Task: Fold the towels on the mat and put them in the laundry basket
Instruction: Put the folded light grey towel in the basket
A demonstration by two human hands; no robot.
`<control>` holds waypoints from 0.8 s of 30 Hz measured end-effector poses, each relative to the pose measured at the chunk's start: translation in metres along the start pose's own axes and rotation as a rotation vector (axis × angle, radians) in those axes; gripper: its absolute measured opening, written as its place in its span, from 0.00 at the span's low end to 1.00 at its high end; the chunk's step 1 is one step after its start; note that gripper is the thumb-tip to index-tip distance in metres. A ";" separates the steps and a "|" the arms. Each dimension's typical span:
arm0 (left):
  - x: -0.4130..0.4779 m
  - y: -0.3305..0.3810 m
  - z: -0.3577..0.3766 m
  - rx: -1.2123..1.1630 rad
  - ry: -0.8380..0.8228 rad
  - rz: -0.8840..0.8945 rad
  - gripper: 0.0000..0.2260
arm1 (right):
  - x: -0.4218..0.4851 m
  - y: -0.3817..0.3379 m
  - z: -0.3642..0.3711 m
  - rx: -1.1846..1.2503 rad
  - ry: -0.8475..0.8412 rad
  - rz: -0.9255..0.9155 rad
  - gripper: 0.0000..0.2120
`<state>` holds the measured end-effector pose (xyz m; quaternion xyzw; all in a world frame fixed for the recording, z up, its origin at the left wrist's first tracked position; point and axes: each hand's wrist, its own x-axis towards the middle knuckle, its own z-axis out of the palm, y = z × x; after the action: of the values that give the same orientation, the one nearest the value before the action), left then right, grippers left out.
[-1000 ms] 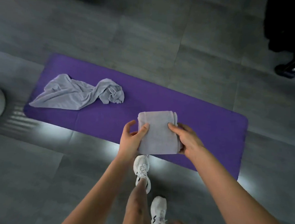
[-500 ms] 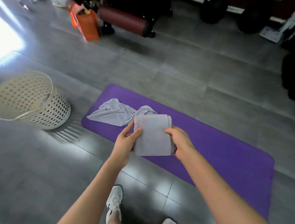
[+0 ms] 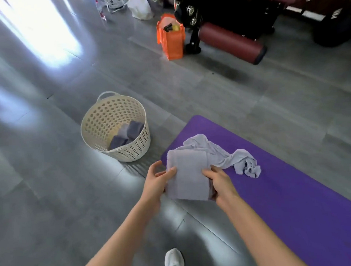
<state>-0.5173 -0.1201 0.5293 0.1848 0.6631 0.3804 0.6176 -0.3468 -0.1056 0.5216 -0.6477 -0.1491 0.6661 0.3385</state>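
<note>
A folded pale lilac towel (image 3: 187, 174) is held in the air above the near left corner of the purple mat (image 3: 283, 188). My left hand (image 3: 155, 184) pinches its left edge with the thumb on top, and my right hand (image 3: 220, 184) grips its right edge. A crumpled towel (image 3: 230, 156) of the same colour lies on the mat just beyond. The cream perforated laundry basket (image 3: 102, 124) stands on the floor to the left of the mat, with several folded dark and grey towels (image 3: 126, 135) inside.
Grey tiled floor (image 3: 52, 198) surrounds the mat. An orange bag (image 3: 171, 39), a dark red bolster (image 3: 232, 43) and black equipment (image 3: 225, 8) stand at the back. My white shoe (image 3: 173, 261) is at the bottom edge. Bright glare lies on the floor at the far left.
The view has swung left and up, bringing the basket and back of the room into sight. Both hands have carried the folded towel off the mat's middle toward its left corner.
</note>
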 end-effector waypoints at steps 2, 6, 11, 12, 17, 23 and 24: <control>0.030 0.021 -0.038 0.007 0.007 -0.013 0.32 | 0.020 0.000 0.048 0.001 -0.015 -0.002 0.13; 0.096 0.058 -0.097 0.011 0.027 -0.040 0.29 | 0.072 -0.001 0.134 0.023 -0.059 0.018 0.15; 0.211 0.103 -0.159 -0.002 0.073 -0.052 0.21 | 0.162 -0.020 0.239 0.017 -0.094 0.048 0.12; 0.236 0.113 -0.171 0.005 0.082 -0.060 0.20 | 0.182 -0.023 0.260 0.018 -0.097 0.049 0.11; 0.375 0.157 -0.231 0.059 0.091 -0.128 0.20 | 0.291 -0.034 0.361 0.068 -0.083 0.085 0.11; 0.525 0.147 -0.286 0.102 0.041 -0.269 0.28 | 0.417 0.008 0.436 0.041 -0.018 0.168 0.18; 0.547 0.139 -0.293 0.116 0.038 -0.288 0.29 | 0.435 0.019 0.445 0.044 -0.010 0.184 0.18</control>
<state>-0.9221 0.2792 0.2444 0.1156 0.7152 0.2524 0.6415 -0.7506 0.2668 0.2299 -0.6478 -0.0760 0.7007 0.2889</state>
